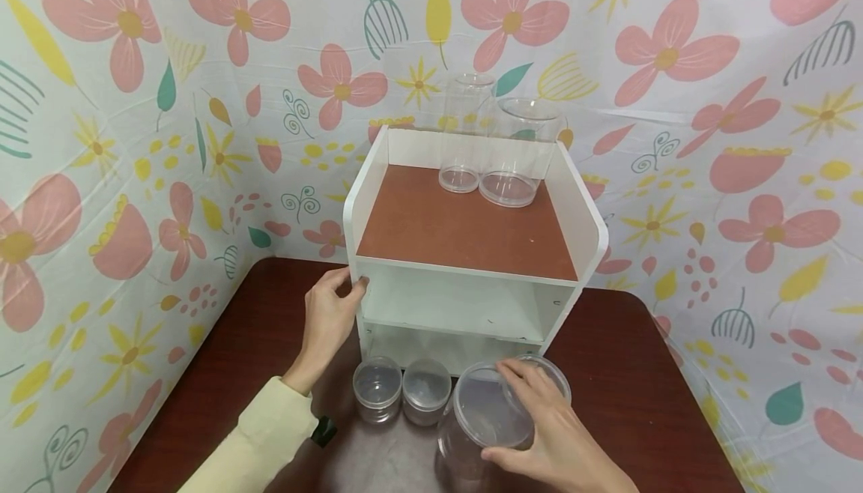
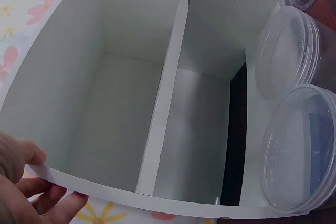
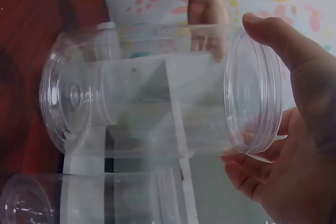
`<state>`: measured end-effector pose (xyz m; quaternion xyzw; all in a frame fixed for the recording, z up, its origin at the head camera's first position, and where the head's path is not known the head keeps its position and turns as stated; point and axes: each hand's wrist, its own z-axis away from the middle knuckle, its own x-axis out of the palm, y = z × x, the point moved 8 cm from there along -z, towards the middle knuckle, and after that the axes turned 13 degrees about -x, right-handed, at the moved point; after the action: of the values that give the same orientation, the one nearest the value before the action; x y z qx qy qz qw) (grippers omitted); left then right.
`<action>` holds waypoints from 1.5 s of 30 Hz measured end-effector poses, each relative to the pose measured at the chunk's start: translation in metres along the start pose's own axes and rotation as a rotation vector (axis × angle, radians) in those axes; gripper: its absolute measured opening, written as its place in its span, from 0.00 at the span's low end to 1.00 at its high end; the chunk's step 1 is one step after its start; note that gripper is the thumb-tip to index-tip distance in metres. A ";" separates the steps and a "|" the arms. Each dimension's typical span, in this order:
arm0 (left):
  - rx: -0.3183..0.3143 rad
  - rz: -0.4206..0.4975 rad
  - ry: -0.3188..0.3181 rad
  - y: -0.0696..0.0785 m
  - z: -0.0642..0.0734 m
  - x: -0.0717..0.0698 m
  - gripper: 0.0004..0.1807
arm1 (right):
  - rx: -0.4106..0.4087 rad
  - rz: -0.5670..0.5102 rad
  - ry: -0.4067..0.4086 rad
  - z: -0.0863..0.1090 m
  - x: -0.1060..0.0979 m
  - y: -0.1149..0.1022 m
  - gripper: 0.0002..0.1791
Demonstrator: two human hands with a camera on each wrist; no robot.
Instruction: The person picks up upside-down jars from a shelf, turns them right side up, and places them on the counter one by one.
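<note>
My left hand (image 1: pixel 330 317) grips the front edge of the left side panel of a small white shelf unit (image 1: pixel 573 212). In the left wrist view its thumb lies inside the panel, the fingers outside. By its lidded top, my right hand (image 1: pixel 556 429) holds a large clear plastic jar (image 3: pixel 142 93) in front of the unit's right side. Another clear jar (image 1: pixel 556 377) is partly hidden behind it. Left of the held jar, two short clear jars (image 1: pixel 377 392) with lids stand side by side on the table.
On the unit's brown top (image 1: pixel 458 227), at the back right, stand a narrow tall clear jar (image 1: pixel 460 178) and a wider one (image 1: pixel 509 189). Two compartments open toward me below. A dark red table (image 1: pixel 634 373) carries everything, with a floral cloth (image 1: pixel 303 21) hanging behind it.
</note>
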<state>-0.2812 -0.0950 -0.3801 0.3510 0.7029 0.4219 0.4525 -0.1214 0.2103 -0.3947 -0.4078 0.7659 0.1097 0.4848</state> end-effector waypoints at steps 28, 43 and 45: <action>-0.040 -0.004 -0.015 -0.002 0.001 0.000 0.16 | -0.084 0.184 0.011 -0.009 0.026 0.006 0.58; -0.040 -0.002 -0.016 -0.002 0.001 0.000 0.16 | -0.173 0.228 0.013 -0.011 0.040 0.004 0.55; -0.039 0.000 -0.017 -0.002 0.001 0.000 0.16 | -0.179 0.232 0.010 -0.011 0.041 0.004 0.54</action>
<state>-0.2806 -0.0952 -0.3821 0.3454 0.6907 0.4327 0.4653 -0.1398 0.1855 -0.4248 -0.3587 0.7974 0.2307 0.4269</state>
